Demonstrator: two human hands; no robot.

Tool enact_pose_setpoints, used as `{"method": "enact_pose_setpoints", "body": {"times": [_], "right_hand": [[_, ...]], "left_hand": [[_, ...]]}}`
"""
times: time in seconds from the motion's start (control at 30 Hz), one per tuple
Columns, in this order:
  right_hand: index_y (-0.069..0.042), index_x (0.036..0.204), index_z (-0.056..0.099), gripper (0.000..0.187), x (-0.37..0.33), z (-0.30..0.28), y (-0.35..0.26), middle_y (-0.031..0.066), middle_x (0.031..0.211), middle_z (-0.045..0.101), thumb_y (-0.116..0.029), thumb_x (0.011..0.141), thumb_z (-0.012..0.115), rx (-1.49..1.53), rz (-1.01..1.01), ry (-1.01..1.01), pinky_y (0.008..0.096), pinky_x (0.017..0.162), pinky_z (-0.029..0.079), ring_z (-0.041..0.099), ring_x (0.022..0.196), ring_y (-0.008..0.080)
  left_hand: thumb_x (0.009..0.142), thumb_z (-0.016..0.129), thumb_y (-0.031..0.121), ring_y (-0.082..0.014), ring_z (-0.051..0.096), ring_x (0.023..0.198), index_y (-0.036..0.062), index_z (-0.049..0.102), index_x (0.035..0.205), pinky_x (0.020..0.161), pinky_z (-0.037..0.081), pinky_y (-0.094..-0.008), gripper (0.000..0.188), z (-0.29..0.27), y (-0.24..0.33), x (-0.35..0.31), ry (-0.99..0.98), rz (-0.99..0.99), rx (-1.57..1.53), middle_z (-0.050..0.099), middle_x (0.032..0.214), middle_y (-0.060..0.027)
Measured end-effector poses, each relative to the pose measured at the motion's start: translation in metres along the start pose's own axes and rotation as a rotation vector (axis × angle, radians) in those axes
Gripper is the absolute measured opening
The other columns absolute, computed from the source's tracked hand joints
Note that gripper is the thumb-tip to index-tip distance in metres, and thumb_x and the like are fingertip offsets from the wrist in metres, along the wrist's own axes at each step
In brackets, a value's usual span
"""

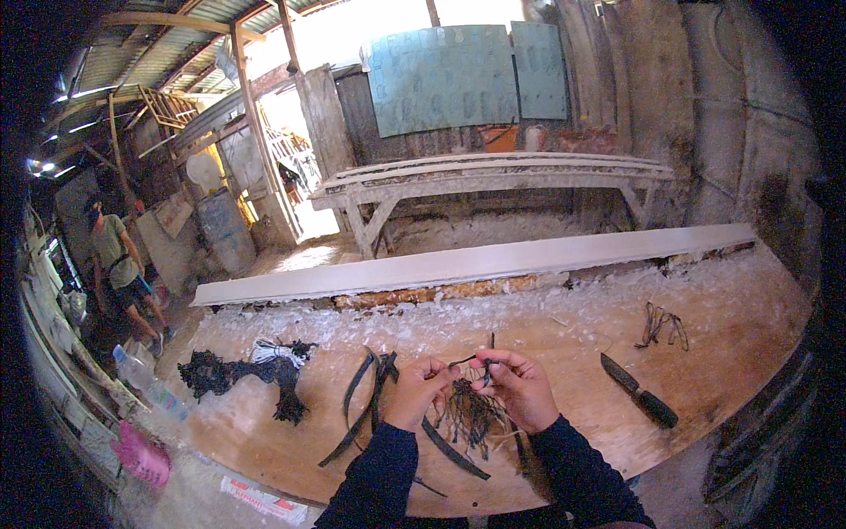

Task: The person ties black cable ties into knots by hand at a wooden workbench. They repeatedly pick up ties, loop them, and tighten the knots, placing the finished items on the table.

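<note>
Both my hands are raised just over the wooden tabletop point(573, 370), fingertips pinched. A thin black strip point(462, 361) runs between them, its ends in the fingers of my left hand point(423, 393) and my right hand point(520, 388). Under them lies a loose tangle of thin dark ties point(476, 421), partly hidden by the hands. Longer flat black strips point(352, 434) lie crossed beside my left hand, and another strip point(454, 451) slants below it. To the right rests a dark-handled knife point(639, 391). Farther left sits a heap of black knotted cords point(233, 375) with a white bunch point(280, 353) on it.
A long white plaster-like moulding point(476, 264) runs along the table's far side. Toward the far right lies a small tangle of thin ties point(663, 326). Clear plastic bottles point(145, 379) and a pink bag point(141, 454) are off the left edge. A person point(115, 256) stands at far left.
</note>
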State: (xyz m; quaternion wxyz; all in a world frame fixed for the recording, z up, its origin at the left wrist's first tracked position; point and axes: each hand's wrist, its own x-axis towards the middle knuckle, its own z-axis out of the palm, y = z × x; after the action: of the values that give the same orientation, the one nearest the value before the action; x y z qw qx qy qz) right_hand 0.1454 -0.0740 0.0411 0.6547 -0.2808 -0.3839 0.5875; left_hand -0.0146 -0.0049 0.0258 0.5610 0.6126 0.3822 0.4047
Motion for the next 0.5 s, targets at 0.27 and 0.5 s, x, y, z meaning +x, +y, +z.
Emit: {"method": "enact_pose_setpoints", "body": {"times": [0.27,0.5], "right_hand": [[0.0,0.097,0.059,0.019,0.01,-0.013,0.008,0.0046,0.072,0.06,-0.002,0.078,0.059,-0.641,-0.17,0.048,0.0202,0.058,0.045,0.058,0.064,0.0111],[-0.005,0.089,0.06,0.018,0.013,-0.018,0.012,0.0041,0.062,0.048,0.002,0.073,0.061,-1.113,-0.419,0.378,0.025,0.051,0.04,0.048,0.053,0.014]], "left_hand": [[0.078,0.065,0.022,-0.0032,0.044,0.049,0.0077,0.056,0.075,0.04,0.033,-0.0168,0.018,-0.004,0.001,-0.003,-0.158,-0.108,-0.214,0.049,0.059,0.0045],[0.078,0.066,0.023,-0.0027,0.042,0.046,0.008,0.054,0.074,0.039,0.031,-0.0167,0.019,0.006,0.007,-0.015,-0.518,-0.067,-0.041,0.048,0.06,0.0049]]}}
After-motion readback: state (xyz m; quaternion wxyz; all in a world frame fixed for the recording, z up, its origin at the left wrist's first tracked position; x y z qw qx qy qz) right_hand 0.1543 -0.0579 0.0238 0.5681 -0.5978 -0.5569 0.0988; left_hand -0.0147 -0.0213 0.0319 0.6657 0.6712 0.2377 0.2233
